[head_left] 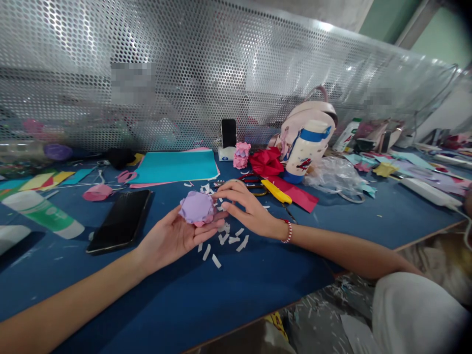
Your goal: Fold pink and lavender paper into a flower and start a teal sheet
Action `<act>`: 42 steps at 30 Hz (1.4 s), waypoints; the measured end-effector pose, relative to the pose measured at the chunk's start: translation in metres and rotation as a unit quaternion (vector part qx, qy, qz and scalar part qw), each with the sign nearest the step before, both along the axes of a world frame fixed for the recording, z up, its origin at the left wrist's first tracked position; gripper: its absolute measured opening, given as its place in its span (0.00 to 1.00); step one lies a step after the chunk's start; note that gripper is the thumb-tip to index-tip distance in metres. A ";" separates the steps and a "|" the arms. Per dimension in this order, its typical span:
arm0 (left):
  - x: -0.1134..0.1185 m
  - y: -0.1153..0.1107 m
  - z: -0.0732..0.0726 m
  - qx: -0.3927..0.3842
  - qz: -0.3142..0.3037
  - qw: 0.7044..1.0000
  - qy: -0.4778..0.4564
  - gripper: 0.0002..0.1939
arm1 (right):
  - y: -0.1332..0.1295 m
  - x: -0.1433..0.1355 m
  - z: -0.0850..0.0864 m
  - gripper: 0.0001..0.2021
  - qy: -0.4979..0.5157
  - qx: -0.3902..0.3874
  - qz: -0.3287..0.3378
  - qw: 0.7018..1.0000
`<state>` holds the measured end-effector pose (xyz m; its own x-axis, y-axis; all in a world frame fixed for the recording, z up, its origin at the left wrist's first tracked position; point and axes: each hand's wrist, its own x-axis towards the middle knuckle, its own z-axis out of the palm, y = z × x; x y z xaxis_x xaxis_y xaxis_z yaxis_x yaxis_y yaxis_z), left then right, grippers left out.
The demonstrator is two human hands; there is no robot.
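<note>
A purple and pink folded-paper piece rests on the palm and fingers of my left hand, its flat purple face turned up. Just right of it, my right hand reaches in with bent fingers, its fingertips at or very near the piece's right edge; whether they touch is unclear. Nothing shows between the right thumb and fingers. White paper scraps lie on the blue table beneath and around the hands.
A black phone and a green-white tube lie at the left. Behind are blue sheets, a pink paper stack, red paper, a yellow cutter, a bottle and a backpack.
</note>
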<state>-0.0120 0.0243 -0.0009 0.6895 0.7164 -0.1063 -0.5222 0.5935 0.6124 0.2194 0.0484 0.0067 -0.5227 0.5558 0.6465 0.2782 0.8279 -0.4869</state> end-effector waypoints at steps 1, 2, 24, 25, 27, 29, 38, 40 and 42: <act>0.001 0.000 0.001 -0.007 0.005 1.000 0.008 0.30 | 0.002 0.000 -0.003 0.11 -0.005 -0.002 -0.009 1.000; 0.002 -0.001 0.003 -0.014 0.010 1.000 0.016 0.34 | 0.004 0.000 -0.006 0.11 -0.013 -0.002 -0.017 1.000; 0.006 -0.003 0.003 -0.084 -0.025 0.992 0.095 0.34 | 0.002 0.000 0.006 0.11 -0.039 0.038 0.004 0.999; 0.006 -0.003 0.002 -0.082 -0.035 0.991 0.101 0.36 | 0.002 0.000 0.007 0.11 -0.042 0.039 0.006 0.998; 0.005 -0.003 -0.001 -0.078 -0.048 0.990 0.108 0.37 | 0.002 -0.001 0.008 0.09 -0.047 0.038 0.008 0.998; 0.006 -0.003 -0.002 -0.072 -0.051 0.990 0.111 0.37 | 0.001 -0.002 0.008 0.09 -0.051 0.037 0.009 0.998; 0.011 -0.003 0.001 -0.076 -0.030 0.989 0.122 0.37 | -0.001 -0.003 0.009 0.09 -0.070 0.030 0.002 0.997; 0.011 -0.004 0.001 -0.079 -0.033 0.989 0.120 0.37 | 0.000 -0.003 0.009 0.09 -0.067 0.026 0.004 0.997; 0.011 -0.004 0.001 -0.082 -0.034 0.989 0.121 0.36 | 0.000 -0.003 0.008 0.09 -0.066 0.031 -0.001 0.997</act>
<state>-0.0012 0.0201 0.0004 0.6764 0.6287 -0.3837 -0.3280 0.7235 0.6074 0.2159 0.0484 0.0150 -0.6054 0.5181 0.6042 0.3378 0.8546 -0.3943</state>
